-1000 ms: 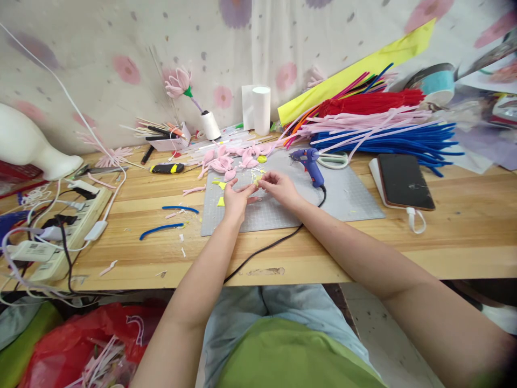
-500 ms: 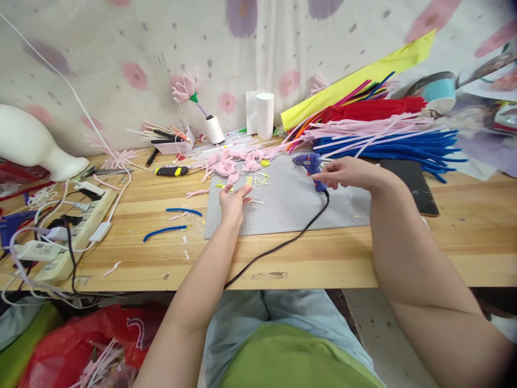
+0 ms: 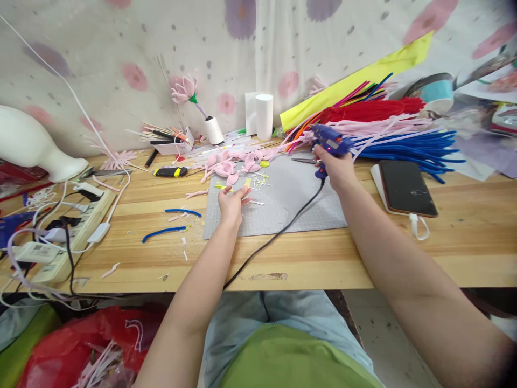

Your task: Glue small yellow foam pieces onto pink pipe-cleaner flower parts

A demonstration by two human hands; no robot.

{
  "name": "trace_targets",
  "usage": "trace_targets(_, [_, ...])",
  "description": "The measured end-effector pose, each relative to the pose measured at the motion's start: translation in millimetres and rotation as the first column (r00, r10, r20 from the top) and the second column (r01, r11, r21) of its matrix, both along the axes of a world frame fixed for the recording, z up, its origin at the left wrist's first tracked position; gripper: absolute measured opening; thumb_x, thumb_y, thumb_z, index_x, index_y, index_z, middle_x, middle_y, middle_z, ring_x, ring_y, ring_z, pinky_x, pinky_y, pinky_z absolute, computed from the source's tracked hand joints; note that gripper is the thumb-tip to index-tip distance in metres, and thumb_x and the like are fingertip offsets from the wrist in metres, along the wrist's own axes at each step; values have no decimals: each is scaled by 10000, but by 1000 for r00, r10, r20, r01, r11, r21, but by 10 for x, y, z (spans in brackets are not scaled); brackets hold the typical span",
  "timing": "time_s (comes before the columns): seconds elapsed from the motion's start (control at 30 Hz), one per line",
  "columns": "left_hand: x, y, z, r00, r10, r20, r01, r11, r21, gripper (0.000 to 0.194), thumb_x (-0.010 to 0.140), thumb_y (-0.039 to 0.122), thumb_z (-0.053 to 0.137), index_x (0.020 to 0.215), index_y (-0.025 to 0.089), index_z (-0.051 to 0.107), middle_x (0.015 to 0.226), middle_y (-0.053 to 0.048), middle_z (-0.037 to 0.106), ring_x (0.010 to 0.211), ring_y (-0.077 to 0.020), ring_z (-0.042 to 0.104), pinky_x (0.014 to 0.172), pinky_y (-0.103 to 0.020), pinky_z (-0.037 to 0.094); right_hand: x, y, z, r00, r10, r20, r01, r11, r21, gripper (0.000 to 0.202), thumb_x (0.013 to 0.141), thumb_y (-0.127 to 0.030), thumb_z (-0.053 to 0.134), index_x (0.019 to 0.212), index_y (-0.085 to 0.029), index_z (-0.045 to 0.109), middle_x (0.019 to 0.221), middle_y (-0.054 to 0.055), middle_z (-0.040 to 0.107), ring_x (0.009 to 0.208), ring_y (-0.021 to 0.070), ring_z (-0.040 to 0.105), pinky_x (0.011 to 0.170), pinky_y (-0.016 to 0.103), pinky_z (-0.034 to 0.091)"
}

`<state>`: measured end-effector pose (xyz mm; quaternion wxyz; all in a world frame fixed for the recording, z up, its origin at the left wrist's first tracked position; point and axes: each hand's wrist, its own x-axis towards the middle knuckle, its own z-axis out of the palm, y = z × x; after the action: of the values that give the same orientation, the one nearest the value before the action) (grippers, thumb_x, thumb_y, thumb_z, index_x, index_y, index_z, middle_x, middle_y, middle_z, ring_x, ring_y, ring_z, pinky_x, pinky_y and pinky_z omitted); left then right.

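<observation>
My right hand (image 3: 335, 164) is wrapped round the handle of a blue glue gun (image 3: 331, 141), raised over the right part of the grey cutting mat (image 3: 283, 215). A black cord runs from its handle to the table's front edge. My left hand (image 3: 234, 203) is at the mat's left side, beside a small yellow piece (image 3: 247, 182) and thin white stems (image 3: 260, 184); its thumb and fingertips are near each other, and anything between them is too small to name. Pink fuzzy petals (image 3: 226, 167) lie just behind it.
Bundles of blue (image 3: 407, 151) and red pipe cleaners (image 3: 371, 109) lie at the back right. A phone (image 3: 407, 186) rests on the right. Two blue pieces (image 3: 163, 231) lie left of the mat. A power strip (image 3: 76, 237) with cables is at far left.
My right hand has closed round the glue gun and lifted it up and to the right. Scissors show on the mat behind it. My left hand has barely moved.
</observation>
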<state>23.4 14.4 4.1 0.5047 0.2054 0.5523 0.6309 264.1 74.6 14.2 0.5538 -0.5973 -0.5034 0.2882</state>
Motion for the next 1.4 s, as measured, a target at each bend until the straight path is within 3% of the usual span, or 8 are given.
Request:
trace_targets(0.1, [12,0,9,1000,0,4,0,1000,6,493,672,64,704,1012,184,367,771,-20,659,752,-169,695,615,-236,540,-38,-237,234,953,293,-83,-287,955,72,408,731,-561,589,895,-189,629,773,67,638,626,157,579,514,300,457])
trace_targets(0.2, [11,3,6,1000,-1,14,1,1000,17,484,677,58,697,1012,181,370,769,-22,659,734,-163,693,618,-238,540,-221,-433,291,786,607,-113,-617,780,-102,431,650,-577,661,743,-157,634,557,21,552,469,105,462,425,259,357])
trace_targets(0.27, [6,5,2,1000,0,23,-1,1000,19,490,675,63,701,1022,183,376,780,-22,662,734,-159,693,624,-237,541,-394,-490,213,728,670,-145,-685,708,-173,423,620,-565,689,671,-152,612,488,-5,499,426,80,401,404,244,314])
trace_targets(0.37, [4,2,3,1000,4,29,-4,1000,15,509,663,72,715,1033,186,384,805,-28,666,730,-155,691,620,-236,537,-652,-492,48,755,609,-242,-650,744,-155,394,608,-541,695,656,-167,580,539,2,539,461,87,440,429,242,348])
trace_targets(0.57, [53,-13,25,1000,-29,-12,29,999,13,522,631,95,734,1031,182,410,820,-32,664,707,-140,670,556,-196,483,-984,-395,-116,813,429,-392,-441,895,65,373,547,-409,741,779,-220,518,871,26,635,861,188,623,714,321,496])
trace_targets(0.87, [130,0,28,977,-62,-203,61,998,-11,467,625,143,727,1036,170,507,747,1,648,552,-67,527,435,-160,296,-1082,-247,-331,870,394,-296,-435,897,-85,395,551,-338,772,825,-222,513,735,27,633,776,232,627,649,374,496])
trace_targets(1.2, [126,-12,12,961,-132,-244,129,991,-29,530,603,200,752,1099,157,568,766,-37,667,637,-111,599,462,-166,322,-1086,-239,-362,901,355,-251,-388,917,-94,392,522,-350,768,783,-212,510,693,16,591,727,218,595,629,362,482])
trace_targets(1.4, [84,-17,68,975,-168,-144,160,985,-66,587,606,224,751,1139,165,512,826,-51,679,621,-109,625,442,-153,316,-1069,-249,-331,900,373,-228,-400,912,-89,311,555,-293,720,760,-208,503,680,-1,546,688,185,560,619,339,457])
